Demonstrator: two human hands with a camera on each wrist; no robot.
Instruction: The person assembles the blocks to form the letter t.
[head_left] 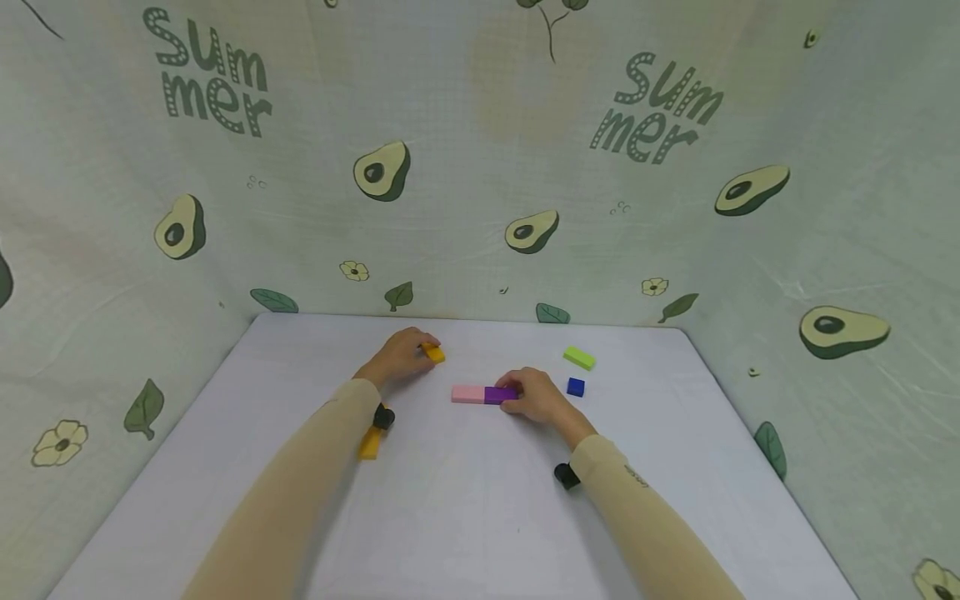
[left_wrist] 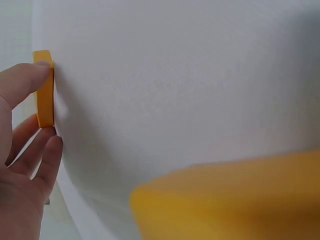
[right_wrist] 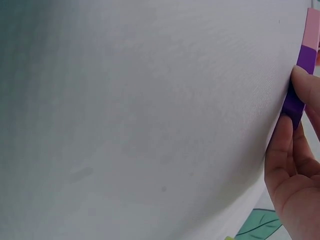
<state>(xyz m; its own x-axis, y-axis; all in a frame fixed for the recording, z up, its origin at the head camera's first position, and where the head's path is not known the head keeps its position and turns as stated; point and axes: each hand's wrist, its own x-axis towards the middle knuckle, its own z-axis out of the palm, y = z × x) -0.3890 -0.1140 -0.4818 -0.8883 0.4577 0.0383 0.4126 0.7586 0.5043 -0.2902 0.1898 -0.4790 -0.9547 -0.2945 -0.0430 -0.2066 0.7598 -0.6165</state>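
Observation:
My left hand (head_left: 402, 357) grips an orange block (head_left: 433, 352) toward the back of the table. In the left wrist view the thumb lies on that block (left_wrist: 45, 100) and the fingers curl at its lower end. With thumb and fingers, my right hand (head_left: 536, 395) pinches a purple block (head_left: 500, 396), partly covering it. The purple block lies end to end with a pink block (head_left: 468, 394); the right wrist view shows the pink (right_wrist: 312, 30) and purple (right_wrist: 294, 102) in one line. Another orange block (head_left: 370, 445) lies below my left wrist, partly hidden, and looms blurred in the left wrist view.
A small blue block (head_left: 575, 387) lies just right of my right hand, with a lime-green block (head_left: 579, 358) behind it. The white table (head_left: 465, 517) ends at a printed cloth (head_left: 457, 250) at the back and sides. Each wrist carries a small black device.

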